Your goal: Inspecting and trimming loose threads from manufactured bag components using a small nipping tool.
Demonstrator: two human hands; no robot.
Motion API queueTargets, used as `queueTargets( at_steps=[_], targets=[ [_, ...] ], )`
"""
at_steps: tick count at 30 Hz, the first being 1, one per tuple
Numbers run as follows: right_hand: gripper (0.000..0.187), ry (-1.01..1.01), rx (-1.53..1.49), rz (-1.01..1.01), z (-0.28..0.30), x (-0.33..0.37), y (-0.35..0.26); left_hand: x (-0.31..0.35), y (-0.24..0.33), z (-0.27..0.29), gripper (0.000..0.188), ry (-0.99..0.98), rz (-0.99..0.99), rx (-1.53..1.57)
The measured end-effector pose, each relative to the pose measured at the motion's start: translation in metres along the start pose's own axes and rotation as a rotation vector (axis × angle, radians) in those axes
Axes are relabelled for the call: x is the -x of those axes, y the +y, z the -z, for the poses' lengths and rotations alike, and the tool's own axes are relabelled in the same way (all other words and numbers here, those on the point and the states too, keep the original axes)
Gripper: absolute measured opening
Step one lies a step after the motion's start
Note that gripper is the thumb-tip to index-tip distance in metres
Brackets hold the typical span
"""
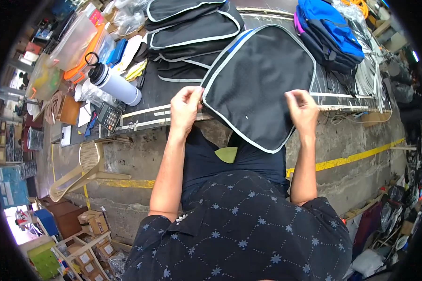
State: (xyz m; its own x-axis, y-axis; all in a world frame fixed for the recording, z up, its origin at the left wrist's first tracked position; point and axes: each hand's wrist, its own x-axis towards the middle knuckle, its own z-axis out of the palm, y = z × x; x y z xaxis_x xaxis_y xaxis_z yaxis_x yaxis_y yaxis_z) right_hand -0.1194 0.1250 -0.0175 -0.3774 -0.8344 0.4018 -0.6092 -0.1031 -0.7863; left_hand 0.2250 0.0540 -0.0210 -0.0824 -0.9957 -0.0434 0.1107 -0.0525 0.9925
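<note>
A black fabric bag piece (262, 79) with pale grey edge binding lies half on the table and hangs over its front edge toward my lap. At its left corner, my left hand (185, 107) pinches the bound edge between thumb and fingers. My right hand (303, 110) is over the right side of the piece, thumb and fingers closed together; whatever is between them is too small to make out. A small white speck shows on the black cloth. Behind and to the left, several similar black pieces (197, 35) are stacked, overlapping one another.
A blue and black backpack (330, 37) stands at the back right. On the left are a white bottle (119, 86), a calculator (109, 116) and a clear plastic box (75, 40). A beige plastic chair (90, 159) is on the floor at left.
</note>
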Motion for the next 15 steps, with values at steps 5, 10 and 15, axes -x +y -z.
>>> queueTargets(
  at_steps=[5,10,15],
  targets=[
    [0.015,-0.406,-0.036,0.131,-0.028,0.041,-0.047,0.030,-0.001,0.007,0.039,0.054,-0.049,-0.418],
    [0.016,-0.361,0.121,0.265,-0.045,0.058,-0.046,0.050,-0.013,-0.015,0.033,-0.029,0.048,-0.223],
    [0.022,-1.061,-0.744,-0.116,-0.017,0.050,-0.060,0.048,-0.026,0.002,0.026,-0.156,0.149,0.097]
  ],
)
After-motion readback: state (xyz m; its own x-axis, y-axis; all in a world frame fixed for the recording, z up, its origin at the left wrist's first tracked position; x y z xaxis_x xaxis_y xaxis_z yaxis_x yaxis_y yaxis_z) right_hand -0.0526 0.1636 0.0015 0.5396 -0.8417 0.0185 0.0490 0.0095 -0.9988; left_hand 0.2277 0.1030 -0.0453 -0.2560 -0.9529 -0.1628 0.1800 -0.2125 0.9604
